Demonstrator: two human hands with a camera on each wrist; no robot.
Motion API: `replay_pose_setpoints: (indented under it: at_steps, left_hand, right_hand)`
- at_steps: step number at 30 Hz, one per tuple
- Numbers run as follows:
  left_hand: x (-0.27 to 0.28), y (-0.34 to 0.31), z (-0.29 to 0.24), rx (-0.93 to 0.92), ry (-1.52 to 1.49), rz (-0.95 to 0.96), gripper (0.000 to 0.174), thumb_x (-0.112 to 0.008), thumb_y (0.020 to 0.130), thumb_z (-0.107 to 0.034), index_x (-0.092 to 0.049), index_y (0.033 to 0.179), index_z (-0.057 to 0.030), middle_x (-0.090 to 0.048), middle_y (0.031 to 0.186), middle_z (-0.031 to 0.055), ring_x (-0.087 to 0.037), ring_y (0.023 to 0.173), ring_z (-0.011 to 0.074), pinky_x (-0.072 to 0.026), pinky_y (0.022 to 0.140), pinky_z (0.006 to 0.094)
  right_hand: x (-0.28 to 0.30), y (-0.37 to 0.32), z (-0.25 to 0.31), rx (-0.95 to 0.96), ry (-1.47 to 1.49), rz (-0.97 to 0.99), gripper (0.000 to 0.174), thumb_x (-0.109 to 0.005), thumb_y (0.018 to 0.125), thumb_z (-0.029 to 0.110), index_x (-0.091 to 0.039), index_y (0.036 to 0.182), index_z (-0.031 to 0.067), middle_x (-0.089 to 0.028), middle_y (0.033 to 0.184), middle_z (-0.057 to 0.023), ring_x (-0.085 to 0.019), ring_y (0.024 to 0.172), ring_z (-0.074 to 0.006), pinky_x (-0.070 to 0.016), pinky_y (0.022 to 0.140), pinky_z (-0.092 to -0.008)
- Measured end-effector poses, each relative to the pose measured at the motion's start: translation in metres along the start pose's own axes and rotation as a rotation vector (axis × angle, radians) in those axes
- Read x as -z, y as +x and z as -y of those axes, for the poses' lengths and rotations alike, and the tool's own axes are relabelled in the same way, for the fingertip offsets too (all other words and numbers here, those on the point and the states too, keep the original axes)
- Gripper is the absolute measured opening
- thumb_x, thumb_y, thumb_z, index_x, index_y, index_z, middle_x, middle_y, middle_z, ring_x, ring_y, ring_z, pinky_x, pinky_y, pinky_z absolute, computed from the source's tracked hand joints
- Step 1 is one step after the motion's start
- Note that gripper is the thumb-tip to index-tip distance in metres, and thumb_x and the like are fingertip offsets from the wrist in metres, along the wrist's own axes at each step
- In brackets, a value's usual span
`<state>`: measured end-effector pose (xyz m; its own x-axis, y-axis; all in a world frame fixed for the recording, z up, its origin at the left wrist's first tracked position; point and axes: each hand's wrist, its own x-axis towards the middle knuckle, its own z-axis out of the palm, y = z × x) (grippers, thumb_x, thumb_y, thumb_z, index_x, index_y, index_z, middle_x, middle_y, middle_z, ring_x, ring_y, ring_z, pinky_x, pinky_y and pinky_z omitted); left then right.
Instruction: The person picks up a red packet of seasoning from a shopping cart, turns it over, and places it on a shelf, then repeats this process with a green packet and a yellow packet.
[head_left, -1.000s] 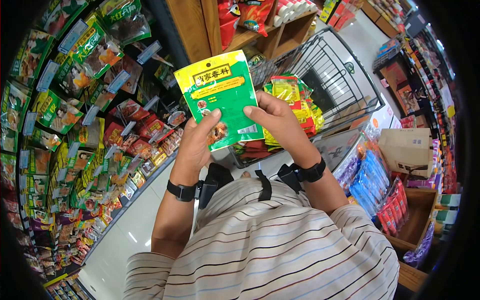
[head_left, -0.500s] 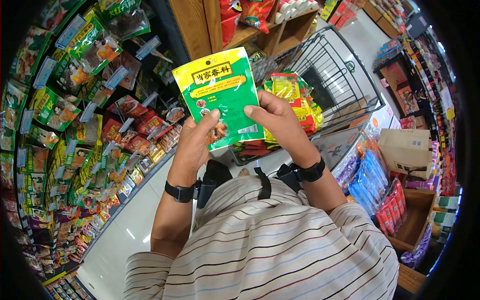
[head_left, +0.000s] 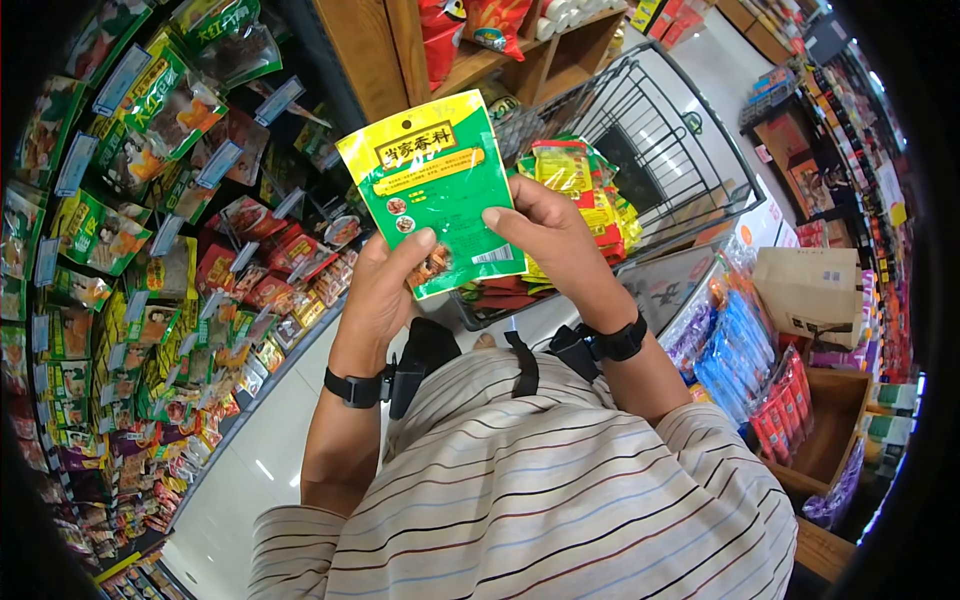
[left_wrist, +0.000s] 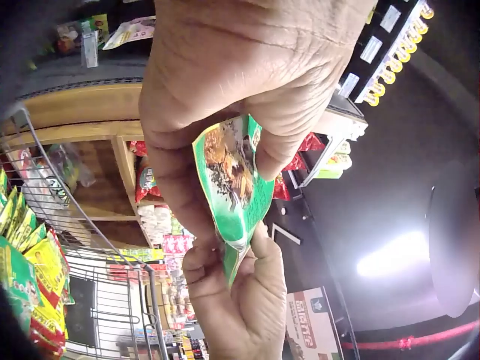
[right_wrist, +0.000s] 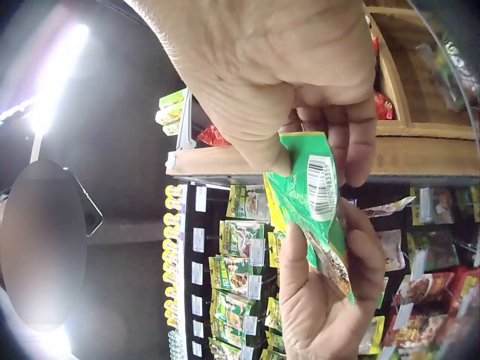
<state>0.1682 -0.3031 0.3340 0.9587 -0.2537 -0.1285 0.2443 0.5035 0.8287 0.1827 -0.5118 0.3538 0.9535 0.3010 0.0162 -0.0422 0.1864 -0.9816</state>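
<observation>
A green and yellow spice packet (head_left: 440,205) is held up in front of the body, its printed back with a barcode turned toward the head camera. My left hand (head_left: 380,290) grips its lower left edge, thumb on the face and fingers behind. At the lower right edge my right hand (head_left: 553,235) pinches it the same way. In the left wrist view the packet (left_wrist: 236,180) bows between both hands. The right wrist view shows the barcode side of the packet (right_wrist: 319,187) beside the right thumb.
A wire shopping cart (head_left: 700,120) stands just beyond the hands, with red, yellow and green packets (head_left: 585,195) in it. Racks of hanging packets (head_left: 150,240) line the left. Wooden shelves (head_left: 380,50) rise ahead. On the right are a cardboard box (head_left: 808,300) and blue bagged goods (head_left: 735,350).
The packet and both hands have shifted slightly left in the head view, and the packet's top tilts a little further left. Both hands keep their hold.
</observation>
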Motion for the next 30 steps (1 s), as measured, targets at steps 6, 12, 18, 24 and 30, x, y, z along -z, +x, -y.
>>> replay_pose_setpoints:
  at_steps: [6, 12, 18, 24, 30]
  left_hand:
    - [0.001, 0.000, 0.004, 0.039, 0.005, -0.006, 0.033, -0.065, 0.094, -0.014, -0.057, 0.123, 0.0000, -0.066, 0.116, 0.0083, -0.065, 0.102, 0.0149, -0.0523, 0.090, 0.0318]
    - [0.002, 0.000, 0.006, 0.057, 0.006, -0.011, 0.032, -0.065, 0.094, -0.013, -0.057, 0.122, -0.0002, -0.066, 0.115, 0.0082, -0.065, 0.101, 0.0143, -0.0539, 0.088, 0.0311]
    - [0.002, -0.003, 0.006, 0.046, 0.001, -0.023, 0.032, -0.065, 0.094, -0.013, -0.058, 0.121, -0.0001, -0.067, 0.114, 0.0084, -0.066, 0.100, 0.0145, -0.0538, 0.088, 0.0311]
    - [0.005, -0.003, 0.008, 0.050, -0.006, -0.026, 0.032, -0.066, 0.093, -0.013, -0.058, 0.122, -0.0001, -0.067, 0.116, 0.0087, -0.065, 0.101, 0.0149, -0.0531, 0.089, 0.0315]
    - [0.009, -0.003, 0.010, 0.071, -0.031, -0.020, 0.033, -0.067, 0.093, -0.013, -0.058, 0.122, -0.0006, -0.066, 0.116, 0.0086, -0.065, 0.102, 0.0151, -0.0521, 0.090, 0.0315]
  right_hand:
    - [0.003, -0.002, 0.003, 0.005, -0.025, 0.003, 0.019, -0.063, 0.095, 0.014, -0.062, 0.109, 0.0010, -0.063, 0.099, 0.0023, -0.056, 0.089, -0.0030, -0.0462, 0.078, -0.0215]
    - [0.003, -0.002, -0.001, 0.014, -0.045, 0.001, 0.017, -0.063, 0.095, 0.015, -0.062, 0.106, 0.0019, -0.062, 0.094, 0.0038, -0.054, 0.084, -0.0018, -0.0449, 0.074, -0.0204]
    - [-0.002, -0.002, 0.001, 0.013, -0.046, -0.020, 0.014, -0.063, 0.095, 0.015, -0.062, 0.103, 0.0030, -0.059, 0.089, 0.0053, -0.051, 0.079, -0.0008, -0.0421, 0.069, -0.0189]
    - [-0.001, -0.001, -0.007, 0.030, -0.078, -0.022, 0.014, -0.064, 0.095, 0.017, -0.062, 0.099, 0.0032, -0.057, 0.084, 0.0062, -0.048, 0.075, -0.0002, -0.0395, 0.064, -0.0185]
    - [-0.003, 0.000, -0.012, 0.043, -0.109, -0.033, 0.014, -0.066, 0.094, 0.017, -0.061, 0.096, 0.0037, -0.054, 0.079, 0.0071, -0.045, 0.071, 0.0002, -0.0367, 0.059, -0.0186]
